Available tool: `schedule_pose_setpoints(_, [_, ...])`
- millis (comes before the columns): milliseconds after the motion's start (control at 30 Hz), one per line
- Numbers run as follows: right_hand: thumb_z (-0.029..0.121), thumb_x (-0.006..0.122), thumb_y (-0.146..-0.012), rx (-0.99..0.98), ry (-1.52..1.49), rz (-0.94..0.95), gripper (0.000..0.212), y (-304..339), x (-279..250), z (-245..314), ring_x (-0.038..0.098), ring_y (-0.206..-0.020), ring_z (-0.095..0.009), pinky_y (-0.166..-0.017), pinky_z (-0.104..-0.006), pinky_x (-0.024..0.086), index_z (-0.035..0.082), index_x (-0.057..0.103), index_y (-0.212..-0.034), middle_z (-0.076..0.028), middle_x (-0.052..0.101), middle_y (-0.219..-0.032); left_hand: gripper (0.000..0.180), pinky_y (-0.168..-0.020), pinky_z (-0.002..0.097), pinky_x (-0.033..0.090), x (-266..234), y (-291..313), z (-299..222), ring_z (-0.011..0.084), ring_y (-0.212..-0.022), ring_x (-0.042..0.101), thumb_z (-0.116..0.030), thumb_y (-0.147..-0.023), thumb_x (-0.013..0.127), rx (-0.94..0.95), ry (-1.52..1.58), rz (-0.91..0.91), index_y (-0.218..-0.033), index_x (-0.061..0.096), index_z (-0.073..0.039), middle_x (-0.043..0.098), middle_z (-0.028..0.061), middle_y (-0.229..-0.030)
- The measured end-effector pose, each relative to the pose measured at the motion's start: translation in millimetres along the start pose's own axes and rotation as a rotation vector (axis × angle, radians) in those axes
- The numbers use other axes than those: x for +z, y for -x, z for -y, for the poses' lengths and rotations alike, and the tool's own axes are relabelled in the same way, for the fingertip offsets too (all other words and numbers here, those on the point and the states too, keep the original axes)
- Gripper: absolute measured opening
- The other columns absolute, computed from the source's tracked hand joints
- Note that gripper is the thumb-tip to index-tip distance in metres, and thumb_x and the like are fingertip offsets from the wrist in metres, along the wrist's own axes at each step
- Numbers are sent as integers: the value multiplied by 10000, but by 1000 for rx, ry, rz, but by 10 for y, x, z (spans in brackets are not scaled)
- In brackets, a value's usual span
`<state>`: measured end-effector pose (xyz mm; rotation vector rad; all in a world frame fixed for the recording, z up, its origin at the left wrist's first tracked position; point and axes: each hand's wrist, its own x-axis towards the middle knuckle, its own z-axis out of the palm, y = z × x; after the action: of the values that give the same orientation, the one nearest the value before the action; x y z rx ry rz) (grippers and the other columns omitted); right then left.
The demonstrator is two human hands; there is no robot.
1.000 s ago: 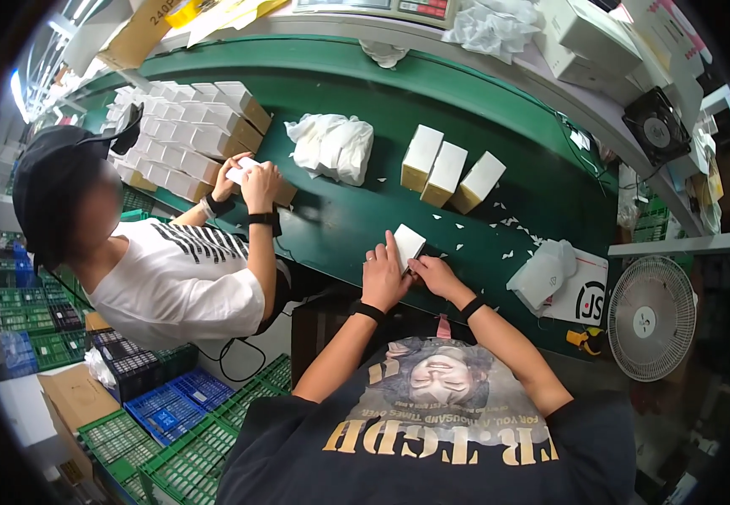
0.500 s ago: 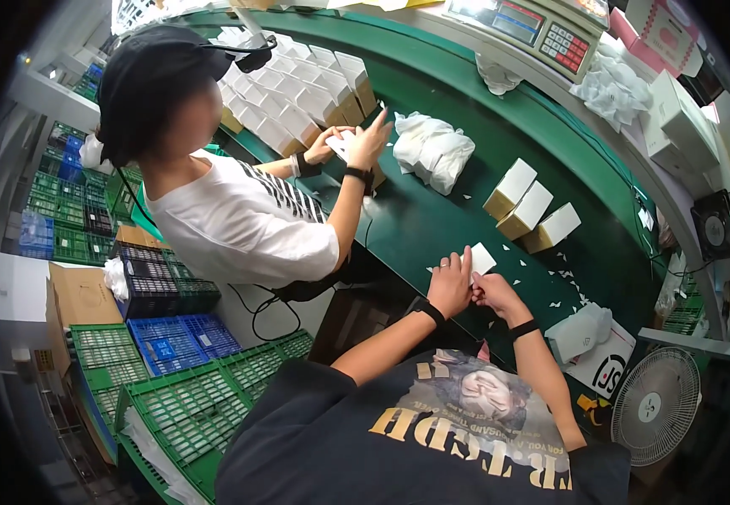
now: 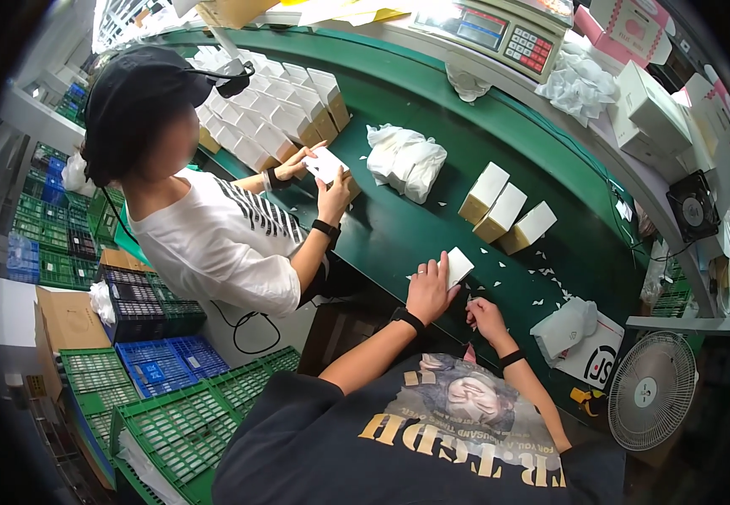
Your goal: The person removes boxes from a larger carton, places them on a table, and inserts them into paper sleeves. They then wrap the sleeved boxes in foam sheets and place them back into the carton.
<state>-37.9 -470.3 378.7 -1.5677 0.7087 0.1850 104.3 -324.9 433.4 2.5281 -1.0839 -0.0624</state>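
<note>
A small white box (image 3: 460,267) stands at the near edge of the green table (image 3: 399,223). My left hand (image 3: 431,293) is closed round its near left side. Apart from the box, a little lower and to the right, my right hand (image 3: 487,321) has its fingers drawn together in a pinch; whatever is between them is too small to make out. Beyond the box are three similar boxes with white tops and brown sides, a pair (image 3: 491,202) and a single one (image 3: 529,227). Small white paper scraps (image 3: 538,301) are scattered around them.
Across on the left, a co-worker (image 3: 205,227) holds a white box (image 3: 325,165) beside rows of boxes (image 3: 277,105). A white plastic-wrapped bundle (image 3: 407,162) lies mid-table. A fan (image 3: 653,390) stands at right, a scale (image 3: 487,34) on the shelf, green crates (image 3: 192,429) at lower left.
My right hand has drawn back from the white box, down and toward me, while my left hand stays on it. The co-worker has lowered a raised hand onto their box. The whole view has shifted slightly.
</note>
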Motion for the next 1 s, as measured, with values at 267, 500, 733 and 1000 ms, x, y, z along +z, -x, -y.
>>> schedule_pose_setpoints(267, [149,611,-923,-643,472,-313,337,93,192,301,663,-754,-231,-674,-362,541,69,569,-1247,-102,666,-858,659,-756,467,530,35,-45,122,371,-847,632,-312,-818,725,86,127,-46,-1304,479,59,636,212,-946])
schedule_pose_setpoints(500, [124,570,-852,-377,601,-41,857,43,239,570,659,-819,-462,-776,-553,516,190,116,-1577,-297,666,-894,790,-841,444,496,-39,-180,285,359,-1033,560,-361,-792,731,325,127,83,-1430,419,-13,577,160,-1137])
schedule_pose_setpoints(733, [113,560,-840,-389,624,-69,895,77,252,483,659,-830,-483,-777,-587,512,200,70,-1583,-320,662,-892,778,-868,441,490,-47,-126,163,364,-1061,553,-359,-789,732,271,155,72,-1416,430,-12,576,168,-1140])
schedule_pose_setpoints(1000, [141,576,-851,-374,839,-64,757,-131,132,1055,663,-779,-468,-711,-563,531,149,261,-1538,-263,673,-797,765,-877,436,485,11,-131,227,357,-1064,551,-362,-765,747,242,155,59,-1370,455,5,578,172,-1147])
